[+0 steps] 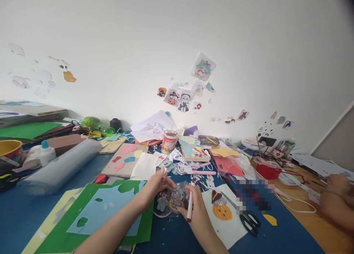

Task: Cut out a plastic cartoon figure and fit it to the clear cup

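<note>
In the lower middle of the head view, my right hand (197, 202) is closed around a white marker (190, 206) with a dark reddish-brown lower end. Its thumb and fingertips also grip the right edge of a round clear plastic piece with a grey cartoon figure (177, 198). My left hand (157, 182) is closed, its fingertips at the upper left edge of that piece. Something small and white pokes up between its fingers; I cannot make out what. Partly under the left fingers lies a second round clear piece with a cartoon figure (163, 203).
Green sheet (55, 239) and light blue sheet (94, 209) lie at left, beside a plastic roll (61, 169). Black-handled scissors (249, 222) rest on a pumpkin drawing (222, 210). Behind are a cup (169, 141), paper scraps and a pink pen (204, 172). Another person's arm (336, 198) is at right.
</note>
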`<state>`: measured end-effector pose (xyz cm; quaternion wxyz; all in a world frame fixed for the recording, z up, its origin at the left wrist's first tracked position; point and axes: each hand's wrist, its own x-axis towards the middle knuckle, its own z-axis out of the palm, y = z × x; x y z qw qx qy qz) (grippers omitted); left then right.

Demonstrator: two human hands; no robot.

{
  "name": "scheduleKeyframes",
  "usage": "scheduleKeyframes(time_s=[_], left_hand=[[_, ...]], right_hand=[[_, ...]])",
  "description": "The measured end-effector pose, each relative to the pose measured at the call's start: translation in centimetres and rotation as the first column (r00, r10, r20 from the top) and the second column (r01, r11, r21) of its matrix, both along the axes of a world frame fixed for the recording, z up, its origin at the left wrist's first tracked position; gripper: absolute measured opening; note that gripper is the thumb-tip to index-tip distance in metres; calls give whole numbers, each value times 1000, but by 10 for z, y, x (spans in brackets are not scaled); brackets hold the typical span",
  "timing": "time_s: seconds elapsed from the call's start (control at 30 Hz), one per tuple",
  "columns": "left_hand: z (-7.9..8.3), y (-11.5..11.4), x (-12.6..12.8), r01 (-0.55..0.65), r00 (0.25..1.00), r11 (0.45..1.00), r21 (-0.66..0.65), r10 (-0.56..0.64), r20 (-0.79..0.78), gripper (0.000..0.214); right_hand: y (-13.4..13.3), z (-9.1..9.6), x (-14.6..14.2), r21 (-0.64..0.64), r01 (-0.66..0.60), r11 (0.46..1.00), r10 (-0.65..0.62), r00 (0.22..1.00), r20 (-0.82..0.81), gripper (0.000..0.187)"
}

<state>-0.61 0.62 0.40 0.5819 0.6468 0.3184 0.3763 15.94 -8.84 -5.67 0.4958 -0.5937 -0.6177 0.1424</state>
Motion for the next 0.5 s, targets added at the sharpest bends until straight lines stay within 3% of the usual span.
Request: scheduleKeyframes(time_s=[0.1, 0.2, 0.37, 0.5], left_hand=[[-7, 2, 2, -24, 993, 998, 55, 30, -112, 26], [-12, 3, 4, -28, 983, 997, 73, 40, -179, 32], [-11, -1, 6, 6, 991, 987, 159, 16, -136, 21], [-10, 2, 7, -62, 997, 988, 143, 67, -35, 23]], right_hand=[[3, -4, 0, 28, -9, 1000, 9, 1000, -7, 53], [2, -1, -3, 31, 2, 1000, 1, 996, -90, 47], [-6, 20, -5, 31, -28, 999, 37, 940, -339, 16], [-3, 32, -4, 50, -49, 998, 65, 905, -421, 18]])
